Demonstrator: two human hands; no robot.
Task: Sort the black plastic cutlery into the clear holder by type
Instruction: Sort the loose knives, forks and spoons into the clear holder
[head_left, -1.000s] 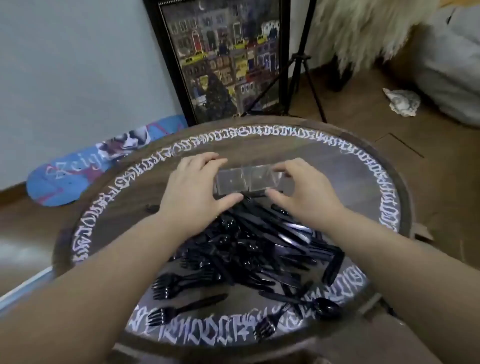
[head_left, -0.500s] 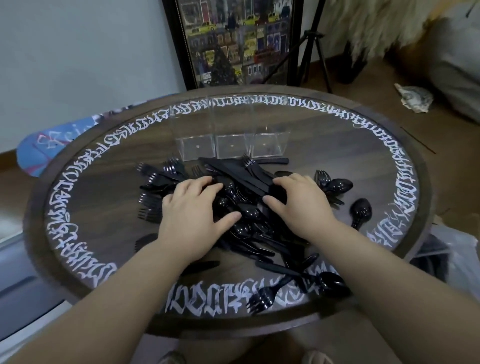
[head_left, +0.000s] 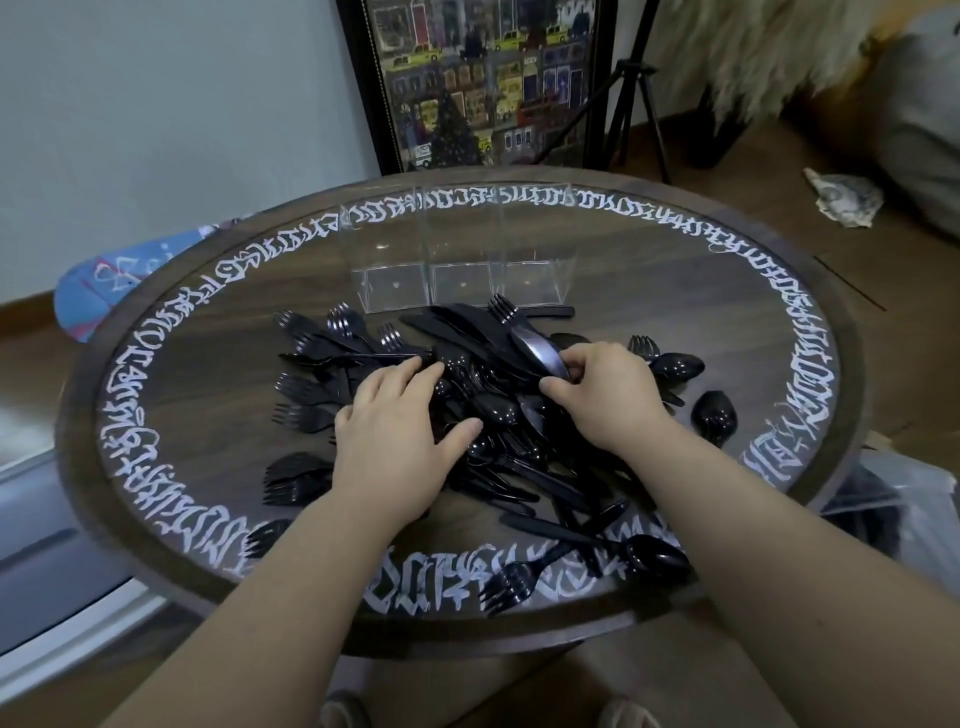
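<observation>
Item: round dark wooden counter (head_left: 727, 291) with a ring of white lettering round its rim.

Holder: clear plastic three-compartment cutlery holder (head_left: 460, 260), upright at the far middle of the counter. All three compartments appear to hold nothing; only the see-through bases and walls show.

Stock: heap of black plastic forks, spoons and knives (head_left: 498, 415), mixed together in the middle, its far edge just beside the holder's foot. Strays: black plastic forks (head_left: 306, 387) fanned out on the left, two black plastic spoons (head_left: 714, 413) apart on the right, one black fork (head_left: 514, 579) at the near rim.

Left hand (head_left: 395, 441): fingers spread flat, pressing on the heap, gripping nothing.

Right hand (head_left: 608, 395): thumb and fingers curled round a glossy black plastic knife (head_left: 537, 348) at the heap's far right side.

Progress, by judgement: sorting has barely started. Nothing is filed by type yet; the whole heap and all strays remain.
</observation>
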